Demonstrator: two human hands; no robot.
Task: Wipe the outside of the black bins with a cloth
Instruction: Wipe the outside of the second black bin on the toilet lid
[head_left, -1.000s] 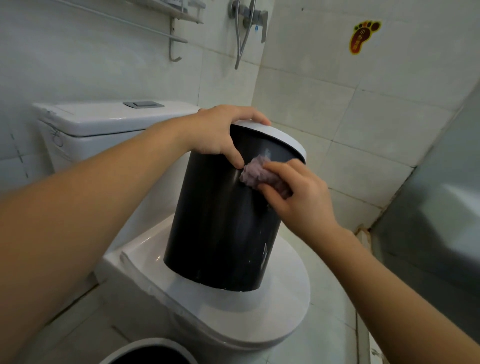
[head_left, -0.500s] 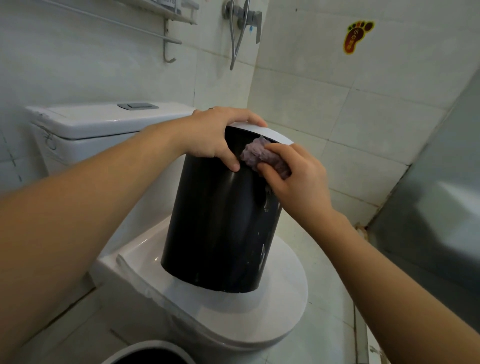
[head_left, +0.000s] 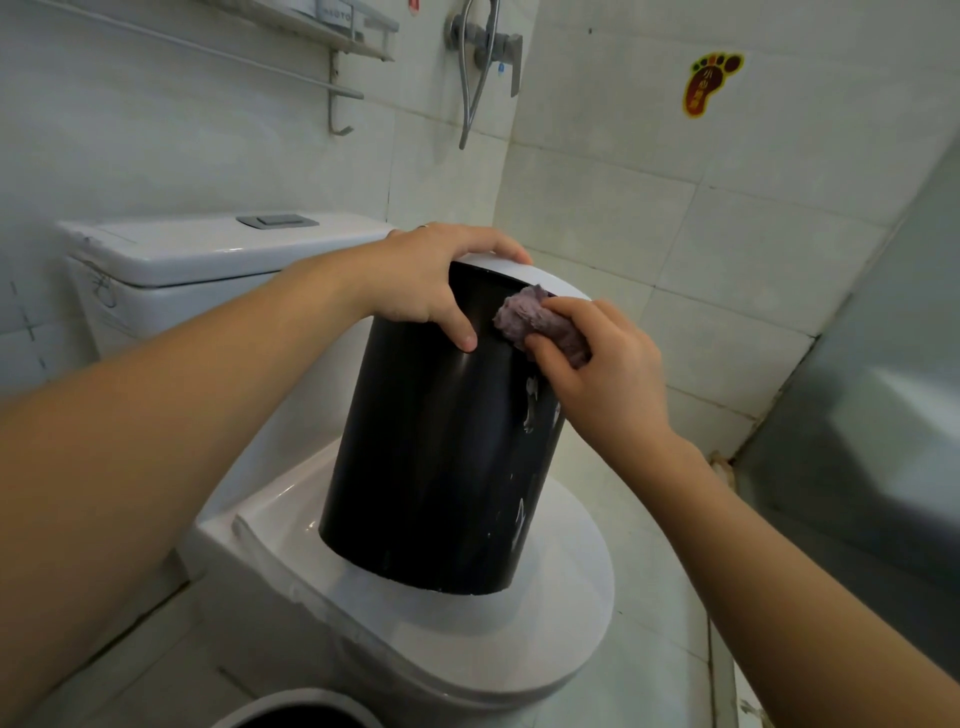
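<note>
A black cylindrical bin (head_left: 436, 457) with a white top rim stands tilted on the closed toilet lid (head_left: 498, 623). My left hand (head_left: 431, 280) grips the bin's top edge, thumb down on the black side and fingers over the white rim. My right hand (head_left: 597, 364) holds a purple-grey cloth (head_left: 535, 319) pressed against the upper right of the bin's side, just under the rim. White smears show on the bin's right side below my hand. A second bin (head_left: 301, 712), black inside with a white rim, peeks in at the bottom edge.
The white toilet cistern (head_left: 208, 260) stands behind at the left. A shower valve and hose (head_left: 483, 57) hang on the tiled wall above, with a metal shelf and rail (head_left: 332, 62) to the left. A grey panel (head_left: 883, 395) closes the right side.
My right hand has slid the cloth up the bin's side from mid-height to just under the rim. The left hand kept its grip on the top edge.
</note>
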